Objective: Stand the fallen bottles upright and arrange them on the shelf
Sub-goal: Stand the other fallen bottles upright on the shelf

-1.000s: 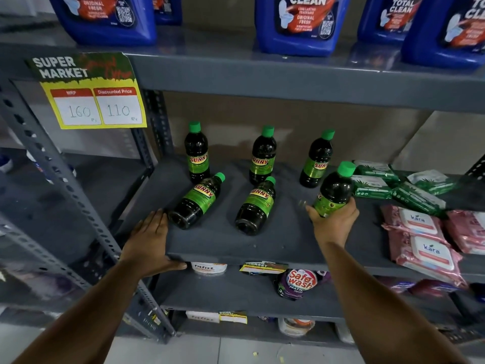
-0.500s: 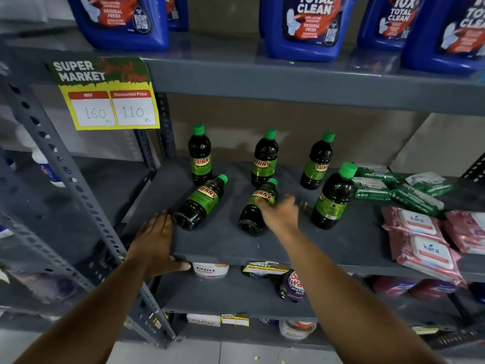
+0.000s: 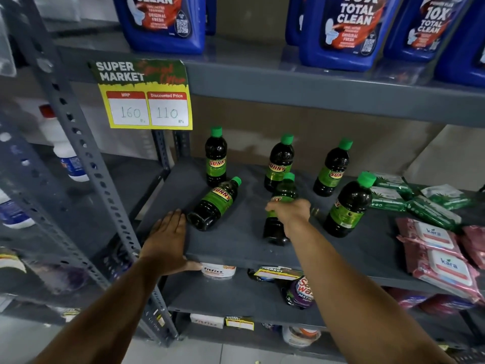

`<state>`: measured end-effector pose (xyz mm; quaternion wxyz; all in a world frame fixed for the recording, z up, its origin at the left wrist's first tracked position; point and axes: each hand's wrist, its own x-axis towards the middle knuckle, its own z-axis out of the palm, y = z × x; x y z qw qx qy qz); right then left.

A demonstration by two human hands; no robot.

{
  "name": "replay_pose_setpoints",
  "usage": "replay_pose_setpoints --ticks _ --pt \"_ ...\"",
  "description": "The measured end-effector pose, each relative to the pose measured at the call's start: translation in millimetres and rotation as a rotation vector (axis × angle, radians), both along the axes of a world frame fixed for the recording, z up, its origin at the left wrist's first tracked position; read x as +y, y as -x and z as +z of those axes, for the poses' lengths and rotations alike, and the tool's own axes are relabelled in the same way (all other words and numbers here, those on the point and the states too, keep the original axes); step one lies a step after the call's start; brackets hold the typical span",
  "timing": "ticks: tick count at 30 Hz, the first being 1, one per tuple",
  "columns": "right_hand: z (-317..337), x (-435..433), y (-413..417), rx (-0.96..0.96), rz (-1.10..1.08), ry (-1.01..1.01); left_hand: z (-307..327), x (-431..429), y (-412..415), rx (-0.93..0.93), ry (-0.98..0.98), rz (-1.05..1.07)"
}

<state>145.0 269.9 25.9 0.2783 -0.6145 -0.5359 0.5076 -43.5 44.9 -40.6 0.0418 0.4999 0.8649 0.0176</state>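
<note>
Several dark bottles with green caps and green SUNNY labels are on the grey shelf (image 3: 236,245). Three stand upright along the back: one at the left (image 3: 215,156), one in the middle (image 3: 279,161), one at the right (image 3: 332,168). Another upright bottle (image 3: 349,203) stands nearer the front at the right. One bottle (image 3: 214,204) lies on its side at the left. My right hand (image 3: 291,212) is shut on the middle bottle (image 3: 282,189), which is tilted steeply with its base near the shelf. My left hand (image 3: 168,240) rests flat on the shelf's front left corner, fingers apart.
Green packets (image 3: 409,198) and pink wipe packs (image 3: 441,253) fill the shelf's right side. Blue cleaner jugs (image 3: 341,30) stand on the shelf above, where a yellow price tag (image 3: 145,101) hangs. A perforated steel upright (image 3: 86,153) runs at the left. More goods sit on lower shelves.
My right hand let go of the front right bottle, left standing, moved left and closed on the middle fallen bottle, tipping it up. The left hand stayed put.
</note>
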Motion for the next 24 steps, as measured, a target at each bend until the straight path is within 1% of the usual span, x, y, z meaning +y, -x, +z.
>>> replay_pose_setpoints --ticks 2,4,6,13,18,21,22,24 --pt "6 -5 1 0.012 -0.018 -0.159 -2 1 2 -0.001 -0.006 0.0" --pt "7 -10 3 0.036 -0.045 -0.365 -2 0 2 -0.006 -0.01 0.001" --pt "3 -17 7 0.054 -0.056 -0.493 -3 0 2 -0.009 -0.008 0.001" --pt "-20 -24 4 0.081 -0.035 -0.593 -1 -1 0 -0.028 -0.006 0.016" --pt "-23 -22 4 0.08 -0.038 -0.61 -2 0 1 -0.03 -0.019 0.018" --pt "-21 -23 3 0.071 -0.004 -0.611 -2 -1 -1 -0.039 -0.016 0.015" --pt "-22 -25 3 0.041 -0.015 -0.621 -1 -1 -1 -0.042 -0.015 0.015" --pt "-26 -33 2 -0.131 -0.118 -0.739 4 0 0 -0.043 0.016 0.011"
